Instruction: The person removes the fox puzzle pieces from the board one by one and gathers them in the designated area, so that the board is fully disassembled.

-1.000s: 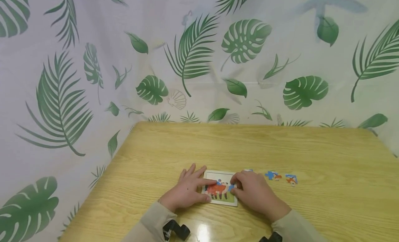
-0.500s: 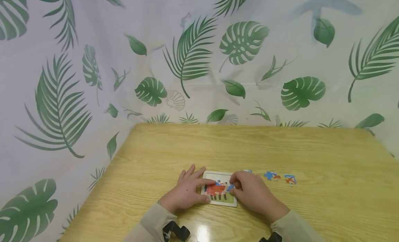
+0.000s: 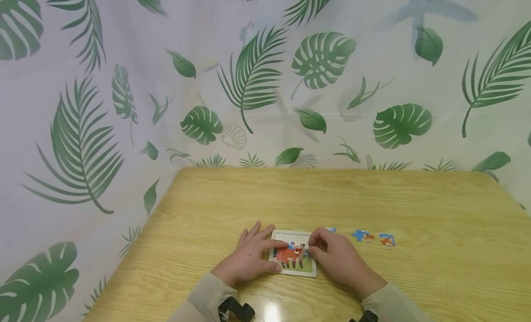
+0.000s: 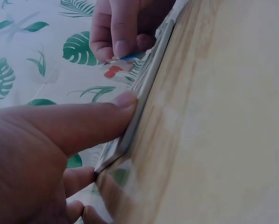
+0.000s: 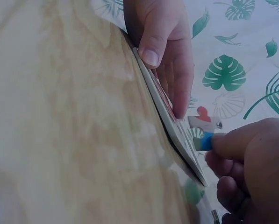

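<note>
A small framed jigsaw puzzle (image 3: 293, 271) lies on the table, its picture showing a red-bodied animal on green grass. My left hand (image 3: 247, 259) rests spread over its left side. The left index finger (image 5: 181, 102) touches the picture and the left thumb (image 4: 116, 107) presses on the near edge of the frame. At the picture's right side, my right hand (image 3: 338, 253) pinches a puzzle piece (image 5: 205, 122) between thumb and curled fingers. Red, grey-brown and blue show on that piece, which stands up off the picture in both wrist views.
To the right of the puzzle lie loose pieces: a blue one with orange (image 3: 363, 235) and another with an orange animal (image 3: 387, 240). A further blue piece (image 3: 331, 229) is partly behind my right hand. A leaf-printed cloth (image 3: 265, 82) hangs behind the wooden table (image 3: 232, 197).
The piece in my right hand has tilted up from the picture, where it lay flatter before. My left hand has stayed in place on the puzzle.
</note>
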Motion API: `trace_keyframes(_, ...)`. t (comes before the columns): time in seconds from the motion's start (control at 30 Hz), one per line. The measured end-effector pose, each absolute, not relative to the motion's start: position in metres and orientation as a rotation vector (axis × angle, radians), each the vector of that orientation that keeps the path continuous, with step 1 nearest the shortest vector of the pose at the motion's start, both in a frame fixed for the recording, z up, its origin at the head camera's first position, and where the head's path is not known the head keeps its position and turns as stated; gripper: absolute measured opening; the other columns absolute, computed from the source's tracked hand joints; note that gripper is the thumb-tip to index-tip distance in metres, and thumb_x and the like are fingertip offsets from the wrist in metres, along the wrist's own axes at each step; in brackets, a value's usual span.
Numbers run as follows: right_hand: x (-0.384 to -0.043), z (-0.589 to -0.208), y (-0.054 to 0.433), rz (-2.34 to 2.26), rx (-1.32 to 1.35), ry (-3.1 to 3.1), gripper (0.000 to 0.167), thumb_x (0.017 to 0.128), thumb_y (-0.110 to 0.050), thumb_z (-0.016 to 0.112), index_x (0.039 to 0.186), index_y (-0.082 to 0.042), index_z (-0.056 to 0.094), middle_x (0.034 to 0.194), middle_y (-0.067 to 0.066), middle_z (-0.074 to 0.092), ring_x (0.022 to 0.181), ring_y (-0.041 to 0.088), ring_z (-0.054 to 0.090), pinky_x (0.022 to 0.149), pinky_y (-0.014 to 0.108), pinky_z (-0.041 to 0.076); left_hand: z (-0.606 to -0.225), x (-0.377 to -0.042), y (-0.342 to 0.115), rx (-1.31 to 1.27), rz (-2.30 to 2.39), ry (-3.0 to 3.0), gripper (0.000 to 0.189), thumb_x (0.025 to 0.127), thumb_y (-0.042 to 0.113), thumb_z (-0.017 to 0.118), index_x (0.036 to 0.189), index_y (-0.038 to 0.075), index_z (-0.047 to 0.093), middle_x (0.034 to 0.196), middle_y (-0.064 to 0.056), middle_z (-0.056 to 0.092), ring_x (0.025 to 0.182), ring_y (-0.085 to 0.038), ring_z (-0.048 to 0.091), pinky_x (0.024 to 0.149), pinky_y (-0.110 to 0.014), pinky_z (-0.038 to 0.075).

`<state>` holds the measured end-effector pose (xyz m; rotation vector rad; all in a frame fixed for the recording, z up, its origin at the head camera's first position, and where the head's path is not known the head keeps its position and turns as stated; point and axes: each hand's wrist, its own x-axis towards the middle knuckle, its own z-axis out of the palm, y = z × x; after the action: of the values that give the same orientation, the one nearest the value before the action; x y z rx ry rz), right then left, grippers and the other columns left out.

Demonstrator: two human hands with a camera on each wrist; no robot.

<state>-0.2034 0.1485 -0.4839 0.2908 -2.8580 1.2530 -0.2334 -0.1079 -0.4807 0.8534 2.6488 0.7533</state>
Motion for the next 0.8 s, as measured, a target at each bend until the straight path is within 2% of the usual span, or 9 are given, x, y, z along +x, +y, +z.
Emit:
trace_keyframes(0.47, -0.196, -0.485, 0.191, 1.262, 0.267, -2.780, 0.006, 0.098, -0.019, 0.069, 0.096, -0.020, 0.063, 0.082, -0.007, 0.061, 0.071, 0.014, 0.052, 0.063, 0.027, 0.045, -0.480, -0.234, -0.107, 0.834, 0.770, 2.670, 0.061, 0.087, 0.042, 0.078, 0.144, 0.033, 0.058, 0.166, -0.006, 0.025, 0.153, -0.038, 0.002, 0.118, -0.063, -0.002)
trace_keyframes(0.63, -0.188, -0.484, 0.219, 1.189, 0.203, -2.780, 0.004, 0.099, -0.022, 0.067, 0.099, -0.018, 0.065, 0.084, -0.007, 0.062, 0.070, 0.013, 0.052, 0.062, 0.027, 0.044, -0.478, -0.234, -0.107, 0.822, 0.799, 2.673, 0.074, 0.085, 0.043, 0.079, 0.151, 0.025, 0.051, 0.166, -0.006, 0.026, 0.154, -0.037, 0.004, 0.119, -0.061, -0.003)
trace_keyframes(0.8, -0.176, -0.486, 0.252, 1.122, 0.132, -2.818, 0.015, 0.101, -0.032, 0.064, 0.104, -0.018, 0.066, 0.089, -0.006, 0.064, 0.074, 0.012, 0.053, 0.064, 0.027, 0.045, -0.480, -0.232, -0.107, 0.828, 0.792, 2.681, 0.083, 0.084, 0.043, 0.079, 0.155, 0.016, 0.044, 0.165, -0.008, 0.027, 0.153, -0.037, 0.007, 0.119, -0.061, -0.002)
